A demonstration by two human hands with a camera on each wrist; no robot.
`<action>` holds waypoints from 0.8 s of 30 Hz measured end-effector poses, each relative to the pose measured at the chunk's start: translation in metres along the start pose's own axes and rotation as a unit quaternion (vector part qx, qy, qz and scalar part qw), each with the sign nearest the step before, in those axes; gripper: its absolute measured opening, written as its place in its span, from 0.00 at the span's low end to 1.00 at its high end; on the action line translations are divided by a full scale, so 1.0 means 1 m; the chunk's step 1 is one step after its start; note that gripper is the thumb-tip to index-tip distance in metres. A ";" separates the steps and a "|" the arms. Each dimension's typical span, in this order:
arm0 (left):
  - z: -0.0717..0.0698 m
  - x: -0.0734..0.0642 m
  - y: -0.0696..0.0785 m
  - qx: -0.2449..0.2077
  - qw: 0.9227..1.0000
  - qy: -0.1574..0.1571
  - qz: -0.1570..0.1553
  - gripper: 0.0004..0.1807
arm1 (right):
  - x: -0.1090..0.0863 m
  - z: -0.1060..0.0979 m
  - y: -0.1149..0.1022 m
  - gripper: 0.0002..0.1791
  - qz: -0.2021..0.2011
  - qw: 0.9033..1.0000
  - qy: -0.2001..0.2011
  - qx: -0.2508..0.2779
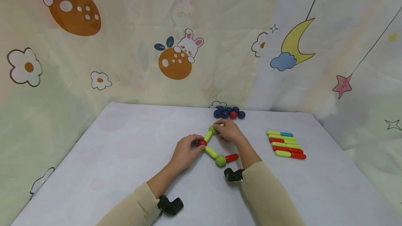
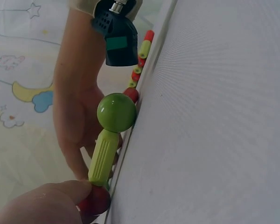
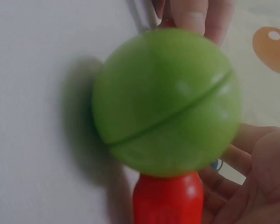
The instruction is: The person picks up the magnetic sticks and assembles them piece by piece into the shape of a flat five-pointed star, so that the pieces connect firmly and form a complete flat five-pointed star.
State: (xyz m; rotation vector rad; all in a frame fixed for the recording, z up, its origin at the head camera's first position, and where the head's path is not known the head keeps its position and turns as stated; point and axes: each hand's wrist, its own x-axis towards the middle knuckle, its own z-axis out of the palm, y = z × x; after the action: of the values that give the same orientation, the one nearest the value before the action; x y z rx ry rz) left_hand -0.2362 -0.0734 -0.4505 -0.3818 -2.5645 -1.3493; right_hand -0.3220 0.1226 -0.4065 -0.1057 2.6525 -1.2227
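My left hand pinches a red ball between thumb and fingers. Two yellow-green rods join that ball: one rod runs to a far green ball, the other rod to a near green ball. From the near ball a red rod sticks out to the right. My right hand holds the far green ball at its fingertips. In the right wrist view the near green ball fills the middle and hides much of the chain.
Several dark blue balls and a loose red ball cluster at the table's back edge. Right of my hands lies a row of several rods in yellow-green, red and blue. A patterned cloth hangs behind the white table.
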 end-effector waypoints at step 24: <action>0.003 0.001 -0.003 -0.002 1.000 0.001 0.004 0.14 | -0.036 -0.046 0.036 0.23 -0.015 1.000 0.000 -0.022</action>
State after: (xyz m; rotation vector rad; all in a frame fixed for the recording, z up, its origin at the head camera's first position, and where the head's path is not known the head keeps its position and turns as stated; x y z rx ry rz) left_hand -0.2381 -0.0725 -0.4548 -0.3890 -2.5564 -1.3507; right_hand -0.2960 0.1857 -0.3985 -0.1525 2.6888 -1.1733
